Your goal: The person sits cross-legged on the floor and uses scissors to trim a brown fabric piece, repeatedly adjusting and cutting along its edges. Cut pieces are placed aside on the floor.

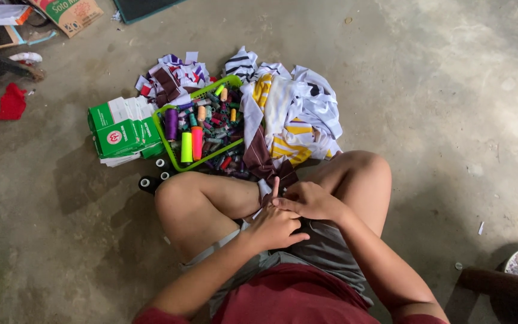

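Now | green basket [169, 141]: thread spools [194, 139] | hands [292, 215] pinching fabric strip [264, 193]

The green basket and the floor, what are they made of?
The green basket looks like moulded plastic: bright, smooth lime rim, thin slatted walls, holding thread spools. The floor looks like bare concrete: dull grey, mottled, with stains and rough patches. Both hands, left hand and right hand, pinch a strip of cloth, seemingly soft woven fabric.

Dark red short-sleeved shirt [295, 297], grey shorts [325, 249] with pale hem stripe, bare legs.
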